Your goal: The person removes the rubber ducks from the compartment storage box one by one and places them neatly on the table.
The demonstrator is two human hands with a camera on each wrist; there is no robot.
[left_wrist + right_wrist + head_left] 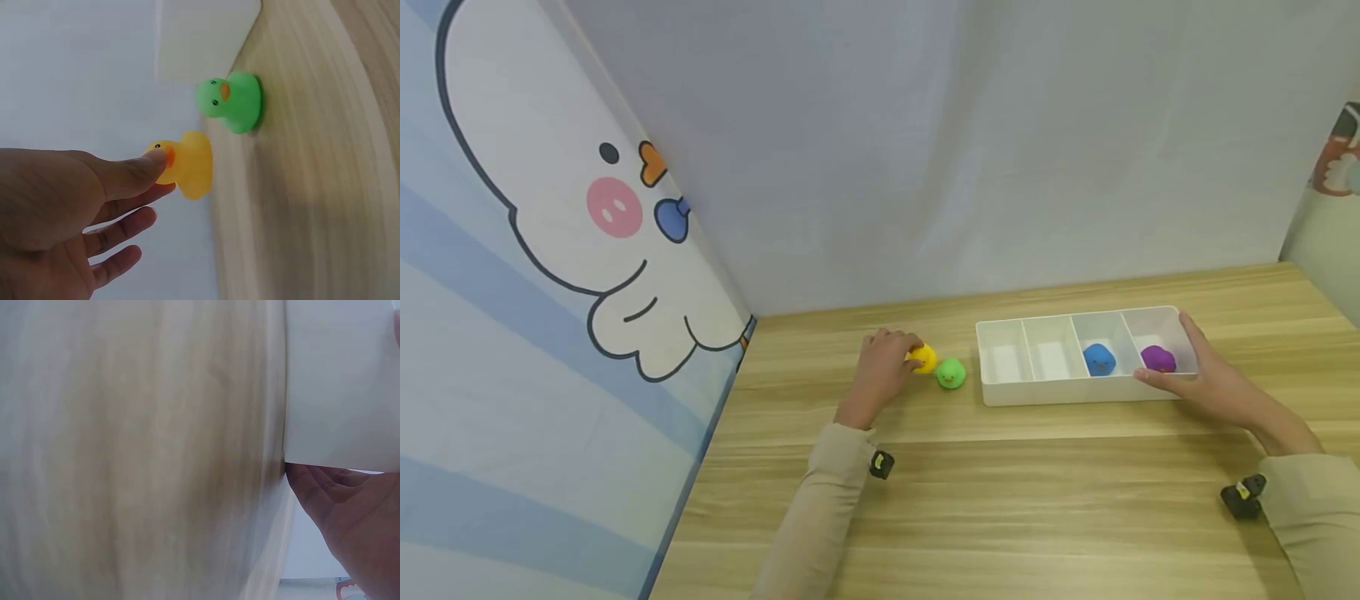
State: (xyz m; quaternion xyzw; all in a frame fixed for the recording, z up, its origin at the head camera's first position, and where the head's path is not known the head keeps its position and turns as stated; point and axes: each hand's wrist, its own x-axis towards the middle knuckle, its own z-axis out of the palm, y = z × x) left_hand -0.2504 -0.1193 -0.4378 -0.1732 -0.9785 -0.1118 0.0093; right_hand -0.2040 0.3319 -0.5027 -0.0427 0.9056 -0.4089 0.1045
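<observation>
My left hand pinches a yellow rubber duck by its head between thumb and forefinger, the other fingers spread loosely. Just right of it a green rubber duck sits upright on the table. A white divided box with a row of compartments stands farther right. My right hand grips the box's right end, thumb over the front wall and fingers round the end wall. In the compartment second from the right lies a blue duck; a purple duck is in the rightmost one.
The wood-grain table meets a pale curtain at its back edge. A cartoon-printed panel stands along the left side. Small black devices sit at both wrists.
</observation>
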